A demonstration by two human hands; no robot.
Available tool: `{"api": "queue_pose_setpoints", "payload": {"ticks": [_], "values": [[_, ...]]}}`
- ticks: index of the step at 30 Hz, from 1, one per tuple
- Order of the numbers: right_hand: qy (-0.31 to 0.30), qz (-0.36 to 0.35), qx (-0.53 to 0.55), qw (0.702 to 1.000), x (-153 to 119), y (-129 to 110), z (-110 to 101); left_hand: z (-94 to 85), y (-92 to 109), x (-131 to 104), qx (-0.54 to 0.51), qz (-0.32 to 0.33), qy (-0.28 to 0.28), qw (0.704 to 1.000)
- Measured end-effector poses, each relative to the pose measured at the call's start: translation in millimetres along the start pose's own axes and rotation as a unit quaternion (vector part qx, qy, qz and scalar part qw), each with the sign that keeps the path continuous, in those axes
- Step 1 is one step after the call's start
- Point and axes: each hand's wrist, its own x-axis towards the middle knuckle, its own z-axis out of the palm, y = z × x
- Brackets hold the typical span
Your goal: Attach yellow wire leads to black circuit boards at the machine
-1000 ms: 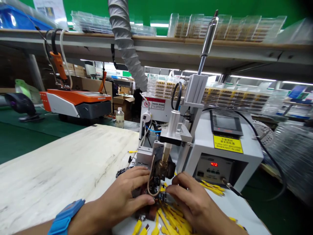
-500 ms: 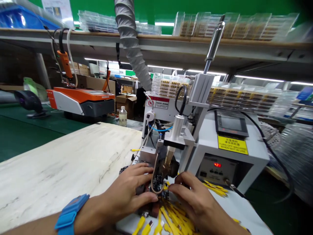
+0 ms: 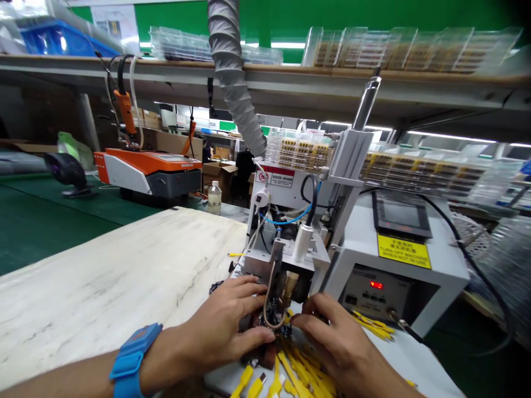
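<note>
While pressing curled fingers of left hand [image 3: 224, 326] and right hand [image 3: 332, 342] onto small dark fixture [image 3: 269, 326] at 6 o'clock, crowded by soldering head [image 3: 286, 276] at 12, yellow connectors [image 3: 298, 376] below, grey machine [image 3: 398, 265] at 2.

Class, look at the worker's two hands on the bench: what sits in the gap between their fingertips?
In the head view, a small dark circuit board on a brown fixture sits between the left hand and right hand, under a thin wire loop.
</note>
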Motion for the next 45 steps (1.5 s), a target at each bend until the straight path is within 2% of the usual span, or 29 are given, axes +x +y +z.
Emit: {"api": "queue_pose_setpoints", "payload": {"ticks": [7, 12, 18, 35, 38, 40, 43, 45], "values": [[-0.011, 0.003, 0.009, 1.0, 1.0, -0.9, -2.4, 0.3, 0.4, -1.1, 0.002, -0.011, -0.001, 1.0], [-0.004, -0.002, 0.004, 1.0, 2.0, -1.5, -2.4, -4.3, 0.4, -0.4, -0.009, -0.035, -0.025, 0.999], [-0.001, -0.001, 0.008, 1.0, 2.0, -1.8, -1.5, -8.8, 1.6, 0.3, -0.016, -0.032, -0.024, 0.999], [0.02, -0.004, -0.002, 1.0, 2.2, -2.3, -0.8, -2.8, -1.2, -1.5, -0.03, -0.04, -0.036, 0.998], [-0.008, 0.042, -0.003, 0.999, -0.5, -0.6, 0.0, -3.2, -0.6, -2.0, -0.026, -0.039, -0.035, 0.998], [-0.045, 0.126, -0.002, 0.991, -3.0, 1.7, 1.3, -3.8, 0.0, -2.6, -0.023, -0.036, -0.035, 0.998], [-0.111, 0.262, -0.002, 0.959, -5.1, 3.6, 2.6, -6.4, 1.9, -2.4, -0.03, -0.029, -0.033, 0.999], [-0.147, 0.304, -0.004, 0.941, -5.7, 3.5, 3.5, -9.7, 4.1, -1.4, -0.036, -0.026, -0.028, 0.999]]}}
